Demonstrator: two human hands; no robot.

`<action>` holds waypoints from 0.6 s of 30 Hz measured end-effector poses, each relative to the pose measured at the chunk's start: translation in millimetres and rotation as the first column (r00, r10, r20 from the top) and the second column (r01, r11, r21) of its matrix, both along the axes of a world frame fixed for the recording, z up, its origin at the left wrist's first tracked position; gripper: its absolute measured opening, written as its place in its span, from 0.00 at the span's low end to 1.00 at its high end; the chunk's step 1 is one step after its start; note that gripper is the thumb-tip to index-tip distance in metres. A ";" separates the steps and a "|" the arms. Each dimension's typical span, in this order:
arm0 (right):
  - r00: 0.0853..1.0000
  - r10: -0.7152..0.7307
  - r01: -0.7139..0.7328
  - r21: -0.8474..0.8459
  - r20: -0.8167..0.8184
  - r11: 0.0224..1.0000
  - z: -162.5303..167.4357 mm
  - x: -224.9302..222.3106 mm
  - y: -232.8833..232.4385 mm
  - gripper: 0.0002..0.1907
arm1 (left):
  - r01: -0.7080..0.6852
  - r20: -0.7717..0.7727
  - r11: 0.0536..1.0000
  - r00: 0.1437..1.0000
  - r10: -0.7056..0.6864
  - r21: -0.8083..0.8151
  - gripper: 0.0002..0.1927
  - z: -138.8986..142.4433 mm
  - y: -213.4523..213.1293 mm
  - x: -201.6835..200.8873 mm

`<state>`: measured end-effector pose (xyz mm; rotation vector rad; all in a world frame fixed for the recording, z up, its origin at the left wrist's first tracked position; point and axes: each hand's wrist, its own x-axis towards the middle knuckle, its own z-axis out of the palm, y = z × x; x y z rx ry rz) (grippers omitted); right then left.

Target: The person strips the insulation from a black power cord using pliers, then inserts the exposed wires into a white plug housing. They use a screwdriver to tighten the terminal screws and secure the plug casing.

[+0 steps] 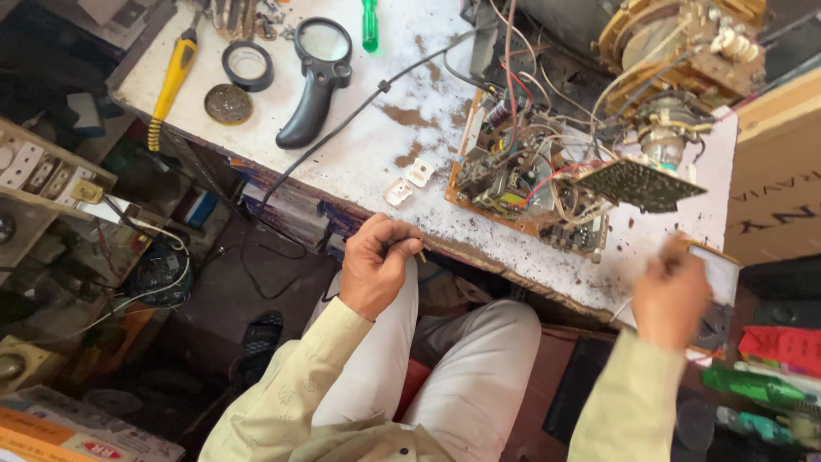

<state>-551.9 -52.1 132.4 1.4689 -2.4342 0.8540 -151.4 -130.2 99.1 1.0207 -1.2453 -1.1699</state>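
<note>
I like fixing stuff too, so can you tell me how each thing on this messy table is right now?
Left hand: closed in a fist around a small thin part.
Right hand: blurred, at the table's edge; grip unclear.
Circuit board: bare, uncased, tangled with wires.
Magnifying glass: lying flat, untouched.
Tape roll: lying flat.
Yellow-handled tool: lying at the table's edge.
Table: white top, worn through in brown patches.

Even daylight brightens the white bench (368,145); the right hand (671,299) is motion-blurred.

chipped white-painted workbench (359,162), glossy black plastic magnifier (318,77)
</note>
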 end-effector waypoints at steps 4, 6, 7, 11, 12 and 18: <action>0.627 0.506 -0.085 -0.593 0.593 0.801 46.8 70.7 39.7 0.13 | -0.030 -0.012 0.998 0.999 0.031 0.046 0.06 -4.8 -4.6 -4.5; 0.437 0.652 -0.097 -0.689 0.619 0.718 60.7 117.6 44.9 0.18 | -0.062 0.032 0.998 0.998 0.061 0.030 0.06 -6.2 -2.7 -7.4; 0.402 0.688 -0.149 -0.698 0.605 0.701 64.4 139.9 39.2 0.20 | -0.077 0.051 0.997 0.996 0.076 0.015 0.07 -6.6 -3.2 -8.1; 0.358 0.737 -0.290 -0.682 0.574 0.672 57.8 218.0 4.6 0.29 | -0.119 0.005 0.993 0.993 0.119 -0.026 0.07 -9.3 1.7 -7.6; 0.420 0.722 -0.332 -0.648 0.549 0.686 54.3 230.9 -6.0 0.29 | -0.136 0.009 0.990 0.991 0.136 -0.029 0.07 -10.7 2.8 -5.6; 0.383 0.817 -0.513 -0.637 0.430 0.576 35.7 264.3 -43.4 0.26 | -0.213 -0.007 0.976 0.977 0.213 -0.046 0.07 -28.4 2.0 5.7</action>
